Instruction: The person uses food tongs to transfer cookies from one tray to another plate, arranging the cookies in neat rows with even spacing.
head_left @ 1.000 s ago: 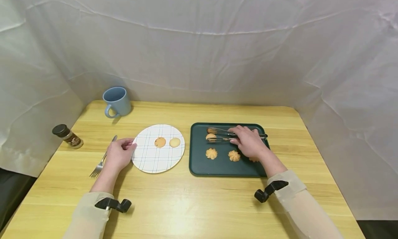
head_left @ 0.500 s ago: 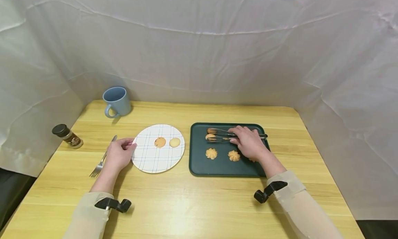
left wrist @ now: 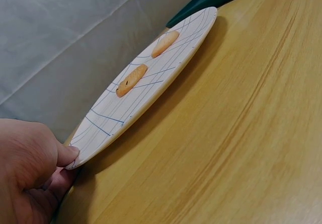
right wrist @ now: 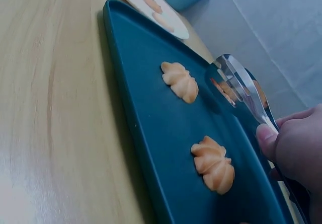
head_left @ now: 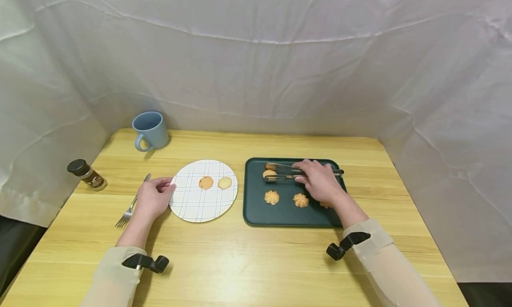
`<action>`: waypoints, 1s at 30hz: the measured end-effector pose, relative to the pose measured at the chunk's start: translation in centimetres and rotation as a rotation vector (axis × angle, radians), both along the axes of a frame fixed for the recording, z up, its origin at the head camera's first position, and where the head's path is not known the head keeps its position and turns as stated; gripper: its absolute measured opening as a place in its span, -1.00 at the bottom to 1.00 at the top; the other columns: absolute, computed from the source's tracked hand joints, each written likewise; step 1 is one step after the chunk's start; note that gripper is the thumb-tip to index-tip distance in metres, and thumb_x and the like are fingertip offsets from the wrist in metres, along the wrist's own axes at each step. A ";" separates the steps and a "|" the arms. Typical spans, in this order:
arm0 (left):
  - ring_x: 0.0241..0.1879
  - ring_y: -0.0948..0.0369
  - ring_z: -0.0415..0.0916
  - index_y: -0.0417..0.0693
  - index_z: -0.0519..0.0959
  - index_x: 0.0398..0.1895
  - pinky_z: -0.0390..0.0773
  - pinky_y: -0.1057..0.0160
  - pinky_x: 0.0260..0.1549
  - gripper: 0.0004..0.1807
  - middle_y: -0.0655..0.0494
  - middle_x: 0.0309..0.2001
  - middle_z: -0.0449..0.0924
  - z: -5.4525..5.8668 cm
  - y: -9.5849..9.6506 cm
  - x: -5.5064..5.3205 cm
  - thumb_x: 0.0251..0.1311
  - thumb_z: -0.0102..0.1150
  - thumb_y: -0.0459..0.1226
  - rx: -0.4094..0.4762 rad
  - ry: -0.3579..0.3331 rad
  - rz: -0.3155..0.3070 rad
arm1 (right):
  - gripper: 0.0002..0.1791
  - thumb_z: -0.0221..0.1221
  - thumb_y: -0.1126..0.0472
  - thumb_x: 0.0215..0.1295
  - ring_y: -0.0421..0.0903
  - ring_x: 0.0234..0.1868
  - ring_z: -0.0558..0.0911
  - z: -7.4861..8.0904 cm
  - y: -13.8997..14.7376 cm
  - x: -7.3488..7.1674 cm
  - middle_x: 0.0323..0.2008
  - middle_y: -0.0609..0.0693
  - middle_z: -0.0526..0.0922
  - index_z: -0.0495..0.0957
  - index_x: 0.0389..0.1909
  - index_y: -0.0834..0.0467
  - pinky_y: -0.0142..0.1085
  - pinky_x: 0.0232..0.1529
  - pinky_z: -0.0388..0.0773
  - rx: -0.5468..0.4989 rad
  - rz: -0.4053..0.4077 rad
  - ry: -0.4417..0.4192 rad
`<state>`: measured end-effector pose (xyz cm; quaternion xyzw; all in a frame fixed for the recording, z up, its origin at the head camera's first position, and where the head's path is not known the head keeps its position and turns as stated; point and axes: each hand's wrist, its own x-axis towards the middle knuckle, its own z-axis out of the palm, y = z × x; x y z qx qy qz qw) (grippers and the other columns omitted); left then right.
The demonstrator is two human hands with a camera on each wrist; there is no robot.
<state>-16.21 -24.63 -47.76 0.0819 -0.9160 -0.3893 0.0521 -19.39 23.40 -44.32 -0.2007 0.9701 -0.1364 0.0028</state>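
Observation:
My left hand (head_left: 154, 196) pinches the left rim of a white plaid plate (head_left: 192, 205), thumb on top in the left wrist view. Two round cookies, one speckled (head_left: 206, 183) and one plain (head_left: 225, 183), lie on the plate. Over the dark green tray (head_left: 256, 216), my right hand (head_left: 320, 182) grips metal tongs (right wrist: 246, 90) with their ends pointing left. A round cookie (head_left: 269, 173) shows between the tong ends, close over the tray's back left part. Flower-shaped cookies (head_left: 272, 197) lie toward the front of the tray, one partly hidden by my right wrist.
A fork (head_left: 127, 214) lies beside my left wrist. Behind it stand a blue mug (head_left: 151, 131) at the back left and a black-capped spice jar (head_left: 88, 175) at the left edge. Pale cloth (head_left: 256, 76) walls off the back and sides of the wooden table (head_left: 240, 262).
The tong ends and the cookie between them have shifted slightly left on the tray. My left hand and the plate have stayed in place.

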 end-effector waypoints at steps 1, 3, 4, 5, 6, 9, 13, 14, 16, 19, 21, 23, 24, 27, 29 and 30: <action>-0.08 -0.01 0.65 -0.35 0.68 0.17 0.53 0.21 -0.14 -0.65 -0.19 -0.06 0.74 0.0 0.0 0.0 0.48 0.22 -0.27 0.000 -0.002 -0.001 | -0.52 0.19 0.07 0.59 0.21 0.29 0.54 0.2 -0.1 0.0 0.27 0.09 0.60 0.51 0.43 0.08 0.32 0.23 0.31 -0.004 0.002 0.000; -0.08 -0.01 0.64 -0.35 0.68 0.16 0.53 0.18 -0.13 -0.65 -0.19 -0.06 0.74 0.0 0.0 0.0 0.48 0.22 -0.27 0.001 -0.004 -0.001 | -0.52 0.20 0.08 0.59 0.21 0.33 0.51 0.5 -0.5 0.2 0.29 0.09 0.59 0.51 0.44 0.08 0.31 0.24 0.30 -0.009 0.006 -0.001; -0.08 -0.02 0.64 -0.35 0.68 0.16 0.53 0.17 -0.13 -0.64 -0.20 -0.06 0.74 0.0 0.0 0.0 0.48 0.22 -0.27 0.002 -0.006 0.000 | -0.51 0.20 0.08 0.59 0.21 0.34 0.51 0.7 -0.6 0.2 0.29 0.09 0.59 0.50 0.44 0.08 0.31 0.23 0.31 -0.009 0.009 -0.001; -0.07 -0.02 0.64 -0.35 0.68 0.17 0.53 0.15 -0.12 -0.64 -0.20 -0.06 0.74 0.0 0.0 0.0 0.48 0.22 -0.27 0.001 -0.009 0.000 | -0.51 0.20 0.09 0.59 0.20 0.34 0.51 0.8 -0.8 0.2 0.28 0.09 0.59 0.50 0.44 0.08 0.30 0.22 0.31 -0.009 0.012 0.000; -0.07 -0.02 0.64 -0.35 0.68 0.17 0.53 0.15 -0.11 -0.64 -0.19 -0.06 0.74 0.0 0.0 0.1 0.48 0.21 -0.26 0.000 -0.013 0.001 | -0.52 0.20 0.09 0.59 0.20 0.34 0.50 1.0 -1.0 0.2 0.28 0.09 0.59 0.50 0.45 0.08 0.29 0.22 0.31 -0.008 0.015 0.002; -0.06 -0.02 0.63 -0.34 0.67 0.18 0.53 0.12 -0.10 -0.64 -0.20 -0.05 0.73 0.0 0.0 0.0 0.49 0.21 -0.26 0.006 -0.020 0.003 | -0.52 0.20 0.10 0.59 0.22 0.32 0.51 1.4 -1.5 0.1 0.24 0.08 0.61 0.50 0.44 0.07 0.31 0.22 0.31 -0.001 0.029 0.013; -0.05 -0.03 0.62 -0.34 0.67 0.19 0.53 0.10 -0.08 -0.63 -0.20 -0.04 0.72 0.0 0.0 0.0 0.50 0.20 -0.25 0.012 -0.027 0.004 | -0.53 0.20 0.10 0.59 0.24 0.31 0.52 1.9 -2.3 0.0 0.24 0.08 0.61 0.51 0.43 0.07 0.35 0.25 0.29 -0.004 0.047 0.028; -0.05 -0.03 0.62 -0.34 0.67 0.19 0.53 0.10 -0.08 -0.63 -0.20 -0.03 0.72 0.0 0.0 0.0 0.50 0.20 -0.25 0.013 -0.029 0.004 | -0.54 0.20 0.10 0.59 0.23 0.30 0.53 2.1 -2.6 0.0 0.24 0.08 0.61 0.51 0.43 0.07 0.34 0.24 0.30 -0.008 0.050 0.029; -0.04 -0.03 0.62 -0.34 0.66 0.20 0.53 0.09 -0.08 -0.63 -0.21 -0.03 0.72 0.0 0.0 -0.1 0.50 0.20 -0.25 0.014 -0.032 0.004 | -0.54 0.20 0.10 0.59 0.22 0.29 0.53 2.2 -3.1 0.0 0.24 0.07 0.61 0.52 0.42 0.07 0.33 0.24 0.31 -0.014 0.054 0.032; -0.04 -0.03 0.62 -0.34 0.66 0.20 0.53 0.09 -0.07 -0.63 -0.20 -0.02 0.72 0.1 0.0 -0.1 0.50 0.21 -0.25 0.015 -0.037 0.007 | -0.54 0.21 0.08 0.58 0.21 0.28 0.53 2.3 -3.9 -0.2 0.24 0.05 0.62 0.53 0.42 0.05 0.31 0.21 0.32 -0.023 0.060 0.036; -0.04 -0.03 0.62 -0.34 0.66 0.20 0.53 0.09 -0.07 -0.62 -0.20 -0.02 0.71 0.1 0.0 -0.1 0.50 0.21 -0.25 0.015 -0.038 0.008 | -0.53 0.21 0.06 0.58 0.20 0.28 0.53 2.3 -4.4 -0.3 0.24 0.04 0.61 0.52 0.42 0.05 0.30 0.19 0.32 -0.026 0.065 0.037; -0.04 -0.03 0.61 -0.34 0.66 0.20 0.53 0.09 -0.07 -0.63 -0.20 -0.02 0.71 0.1 0.0 -0.1 0.50 0.21 -0.25 0.016 -0.040 0.010 | -0.52 0.21 0.03 0.58 0.19 0.28 0.53 2.2 -5.0 -0.4 0.24 0.04 0.61 0.52 0.43 0.04 0.29 0.19 0.32 -0.030 0.068 0.038; -0.04 -0.03 0.61 -0.33 0.66 0.21 0.52 0.09 -0.07 -0.63 -0.20 -0.02 0.71 0.1 0.0 -0.1 0.50 0.21 -0.24 0.016 -0.041 0.010 | -0.52 0.21 0.03 0.58 0.19 0.28 0.53 2.2 -5.2 -0.5 0.25 0.03 0.61 0.52 0.43 0.03 0.29 0.18 0.32 -0.032 0.070 0.039; -0.04 -0.03 0.61 -0.33 0.66 0.20 0.52 0.09 -0.07 -0.63 -0.20 -0.02 0.71 0.1 0.0 -0.1 0.50 0.21 -0.25 0.018 -0.042 0.007 | -0.52 0.20 0.02 0.58 0.18 0.29 0.53 2.0 -6.0 -0.6 0.24 0.03 0.61 0.52 0.43 0.03 0.28 0.19 0.33 -0.034 0.077 0.038; -0.04 -0.03 0.61 -0.33 0.66 0.20 0.52 0.09 -0.07 -0.63 -0.20 -0.02 0.71 0.1 0.0 -0.1 0.50 0.21 -0.25 0.017 -0.041 0.006 | -0.52 0.19 0.02 0.59 0.18 0.30 0.53 2.0 -6.6 -0.6 0.24 0.03 0.62 0.52 0.43 0.03 0.27 0.19 0.34 -0.034 0.085 0.038; -0.04 -0.03 0.61 -0.34 0.66 0.20 0.52 0.09 -0.07 -0.63 -0.20 -0.02 0.71 0.1 0.0 0.0 0.50 0.21 -0.25 0.016 -0.039 0.006 | -0.52 0.19 0.01 0.59 0.18 0.30 0.53 2.0 -6.9 -0.6 0.25 0.02 0.62 0.52 0.43 0.03 0.27 0.19 0.34 -0.033 0.089 0.038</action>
